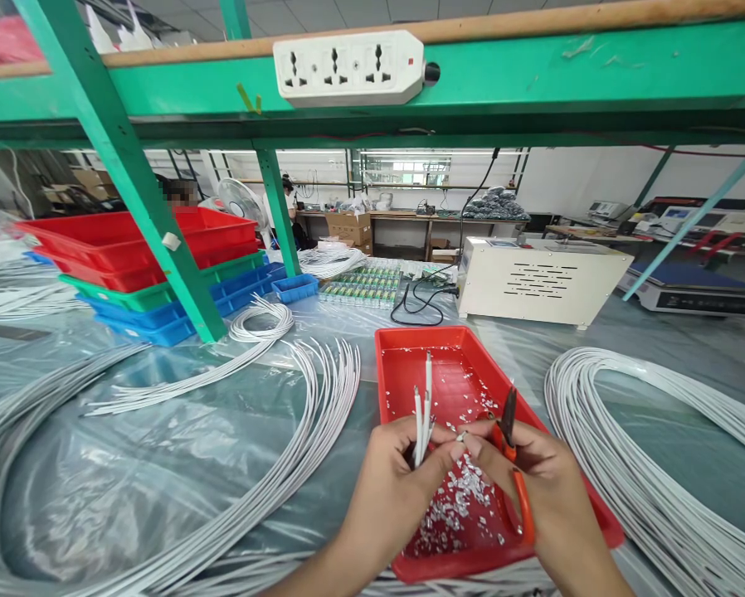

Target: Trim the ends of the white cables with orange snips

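Several white cables (421,423) stick up out of my left hand (403,477), which is closed around them. My right hand (534,473) has a pair of scissors (517,489) with orange handles in it, blades pointing up. The thumbs and fingertips of both hands meet at a small cable end (462,438), pinched between them. Under the hands lies a red tray (403,567), with shiny clear and silvery scraps (463,497) scattered over its bottom.
Coiled white cables lie at left (323,414) and right (572,390). Behind the tray stands a beige machine (543,282) with a black cord. Stacked red, green and blue trays (142,249) are left, by a green post (124,166). A green shelf beam (534,75) with a socket strip (351,68) crosses above.
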Demonstrator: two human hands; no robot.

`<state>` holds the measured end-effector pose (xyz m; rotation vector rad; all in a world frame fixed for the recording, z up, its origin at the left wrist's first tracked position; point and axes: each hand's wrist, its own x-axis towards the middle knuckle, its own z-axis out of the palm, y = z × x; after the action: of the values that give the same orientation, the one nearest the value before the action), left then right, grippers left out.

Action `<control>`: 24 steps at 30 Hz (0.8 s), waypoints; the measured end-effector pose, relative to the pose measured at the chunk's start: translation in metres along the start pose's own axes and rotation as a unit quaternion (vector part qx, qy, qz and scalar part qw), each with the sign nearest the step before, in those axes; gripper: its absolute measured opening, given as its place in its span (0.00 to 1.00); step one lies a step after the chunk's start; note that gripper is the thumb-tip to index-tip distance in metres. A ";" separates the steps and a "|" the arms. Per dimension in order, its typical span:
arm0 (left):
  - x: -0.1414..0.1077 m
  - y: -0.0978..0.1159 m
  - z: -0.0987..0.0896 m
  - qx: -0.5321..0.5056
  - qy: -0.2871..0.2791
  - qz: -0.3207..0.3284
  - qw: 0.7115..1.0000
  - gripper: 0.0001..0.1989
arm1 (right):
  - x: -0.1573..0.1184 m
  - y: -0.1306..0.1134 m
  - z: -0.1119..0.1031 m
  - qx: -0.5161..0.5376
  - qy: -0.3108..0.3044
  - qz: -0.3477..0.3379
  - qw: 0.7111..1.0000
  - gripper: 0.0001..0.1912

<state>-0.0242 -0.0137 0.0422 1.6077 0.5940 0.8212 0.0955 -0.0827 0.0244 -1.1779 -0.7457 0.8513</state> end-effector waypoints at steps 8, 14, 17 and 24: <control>0.001 0.002 0.001 -0.002 0.001 -0.009 1.000 0.07 | -0.001 -0.005 0.002 -0.004 0.016 -0.004 1.000 0.08; 0.000 -0.002 0.003 -0.021 0.025 -0.055 0.998 0.06 | -0.001 -0.003 0.003 0.010 0.015 0.012 1.000 0.09; 0.000 0.001 0.002 -0.015 0.023 -0.057 0.998 0.08 | 0.000 -0.003 0.004 0.016 0.028 0.015 0.999 0.09; -0.001 0.005 -0.002 -0.030 -0.013 -0.027 0.999 0.04 | 0.004 -0.004 0.003 0.020 0.017 0.031 0.999 0.08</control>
<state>-0.0264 -0.0140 0.0475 1.5400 0.5861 0.7699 0.0952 -0.0787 0.0288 -1.1814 -0.6646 0.8925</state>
